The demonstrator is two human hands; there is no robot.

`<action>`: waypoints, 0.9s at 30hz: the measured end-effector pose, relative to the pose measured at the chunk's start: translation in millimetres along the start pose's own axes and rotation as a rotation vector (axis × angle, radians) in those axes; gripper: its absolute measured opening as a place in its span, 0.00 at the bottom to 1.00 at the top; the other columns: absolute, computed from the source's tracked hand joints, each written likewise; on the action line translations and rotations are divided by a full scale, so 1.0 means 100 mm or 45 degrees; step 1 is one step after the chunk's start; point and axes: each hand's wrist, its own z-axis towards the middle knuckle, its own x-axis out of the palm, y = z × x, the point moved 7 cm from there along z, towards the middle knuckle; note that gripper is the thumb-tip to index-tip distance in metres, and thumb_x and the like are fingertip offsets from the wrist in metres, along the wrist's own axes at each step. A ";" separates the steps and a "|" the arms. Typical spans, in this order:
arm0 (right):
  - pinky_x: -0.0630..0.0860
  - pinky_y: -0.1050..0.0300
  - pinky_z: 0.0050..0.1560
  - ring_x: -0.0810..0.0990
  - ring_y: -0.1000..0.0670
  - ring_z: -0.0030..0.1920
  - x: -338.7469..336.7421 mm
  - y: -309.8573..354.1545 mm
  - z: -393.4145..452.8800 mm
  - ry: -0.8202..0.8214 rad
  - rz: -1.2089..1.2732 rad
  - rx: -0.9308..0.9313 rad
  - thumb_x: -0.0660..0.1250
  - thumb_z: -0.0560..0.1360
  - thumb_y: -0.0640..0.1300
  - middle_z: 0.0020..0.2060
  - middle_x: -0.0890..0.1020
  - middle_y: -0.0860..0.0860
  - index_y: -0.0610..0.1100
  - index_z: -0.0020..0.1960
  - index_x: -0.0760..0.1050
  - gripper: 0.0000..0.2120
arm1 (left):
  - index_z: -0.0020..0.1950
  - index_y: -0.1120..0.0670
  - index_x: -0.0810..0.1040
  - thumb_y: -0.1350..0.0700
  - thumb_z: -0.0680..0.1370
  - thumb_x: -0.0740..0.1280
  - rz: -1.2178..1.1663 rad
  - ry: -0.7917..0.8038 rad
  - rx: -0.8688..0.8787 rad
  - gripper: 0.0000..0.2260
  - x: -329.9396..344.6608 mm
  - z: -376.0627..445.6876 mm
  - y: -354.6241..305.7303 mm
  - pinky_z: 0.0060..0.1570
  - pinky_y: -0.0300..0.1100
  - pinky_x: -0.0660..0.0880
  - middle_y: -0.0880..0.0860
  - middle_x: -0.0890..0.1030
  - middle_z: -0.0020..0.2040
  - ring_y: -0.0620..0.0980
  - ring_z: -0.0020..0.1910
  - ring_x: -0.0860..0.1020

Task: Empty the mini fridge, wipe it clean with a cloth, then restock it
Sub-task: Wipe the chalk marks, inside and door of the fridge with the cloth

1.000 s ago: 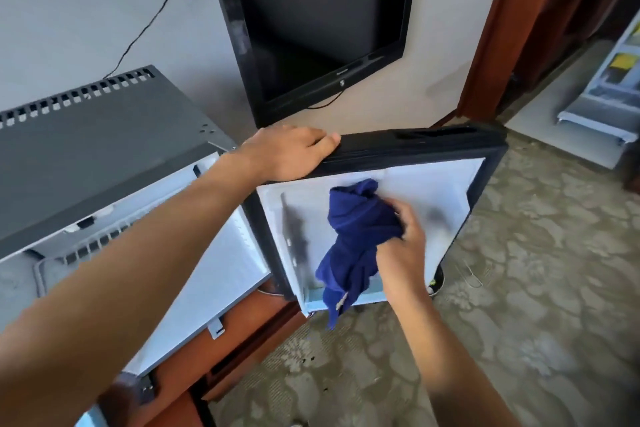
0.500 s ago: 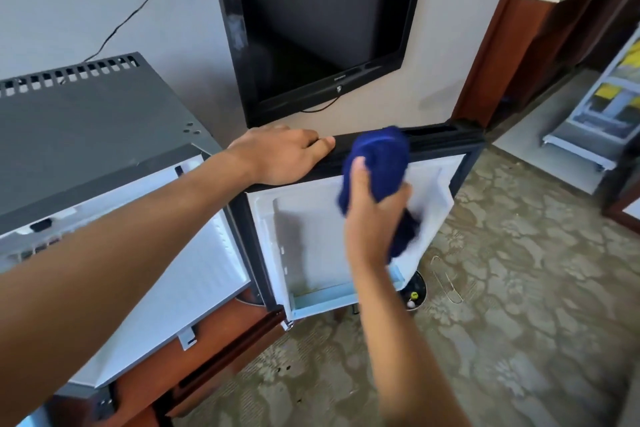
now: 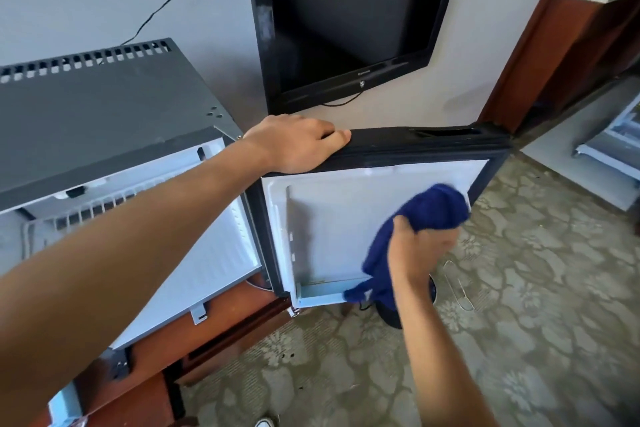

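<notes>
Wiping is what's going on here, and the way everything's held makes sense for it. The left hand (image 3: 298, 144) lies over the top edge of the fridge door (image 3: 332, 218), fingers draped over the black rim and pressing down rather than wrapped around anything. That's most likely to keep the door from swinging while it gets rubbed, since an open door like this would give under any push. The right hand (image 3: 415, 253) is bunched around a blue cloth (image 3: 433, 211), holding it against the white inner panel toward the door's far edge. Part of the cloth hangs down past the hand, and its tail reaches the little shelf along the door's bottom.

The mini fridge (image 3: 104, 121) itself sits on the left on a low wooden cabinet (image 3: 214, 333), dark grey top with a vented strip at the back. Its door is swung wide open to the right, under a black TV (image 3: 346, 10) on the wall. What shows of the inside looks empty: white walls and a wire rack (image 3: 86, 215), no food or bottles in sight. The door panel looks bare and fairly clean too, so emptying seems done and restocking hasn't started. The right hand is a bit blurry.
</notes>
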 end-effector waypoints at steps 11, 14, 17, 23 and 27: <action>0.71 0.48 0.59 0.75 0.39 0.55 0.91 0.38 -0.84 0.143 0.123 -0.352 0.56 0.78 0.62 0.54 0.73 0.40 0.37 0.56 0.71 0.27 | 0.59 0.41 0.78 0.32 0.83 0.46 0.079 -0.040 -0.077 0.25 0.03 0.04 0.05 0.57 0.52 0.69 0.55 0.81 0.60 0.60 0.61 0.76; 0.77 0.50 0.52 0.76 0.41 0.53 1.15 0.34 -1.18 0.274 0.040 -0.625 0.59 0.82 0.58 0.55 0.71 0.44 0.38 0.61 0.71 0.22 | 0.57 0.40 0.77 0.32 0.83 0.45 0.072 -0.029 -0.072 0.24 0.03 0.04 0.05 0.58 0.52 0.71 0.54 0.81 0.59 0.57 0.57 0.76; 0.80 0.46 0.42 0.78 0.39 0.52 1.04 0.33 -0.99 0.272 -0.188 -0.900 0.60 0.81 0.58 0.55 0.73 0.45 0.46 0.62 0.68 0.18 | 0.60 0.39 0.78 0.32 0.83 0.46 0.060 -0.023 -0.065 0.24 0.03 0.02 0.05 0.58 0.51 0.70 0.54 0.81 0.60 0.58 0.60 0.76; 0.76 0.40 0.42 0.74 0.36 0.53 0.23 0.21 -0.05 -0.414 -0.118 -0.572 0.58 0.83 0.55 0.57 0.73 0.34 0.34 0.66 0.70 0.24 | 0.58 0.39 0.77 0.33 0.83 0.47 0.016 -0.022 -0.058 0.22 0.02 -0.01 0.04 0.58 0.50 0.69 0.48 0.74 0.49 0.53 0.53 0.72; 0.73 0.49 0.35 0.75 0.39 0.52 -0.01 0.32 0.27 -0.603 -0.162 -0.663 0.60 0.85 0.51 0.61 0.72 0.34 0.44 0.68 0.62 0.17 | 0.60 0.41 0.78 0.33 0.84 0.47 0.007 -0.025 -0.068 0.23 0.01 0.01 0.05 0.57 0.50 0.70 0.48 0.73 0.48 0.52 0.51 0.71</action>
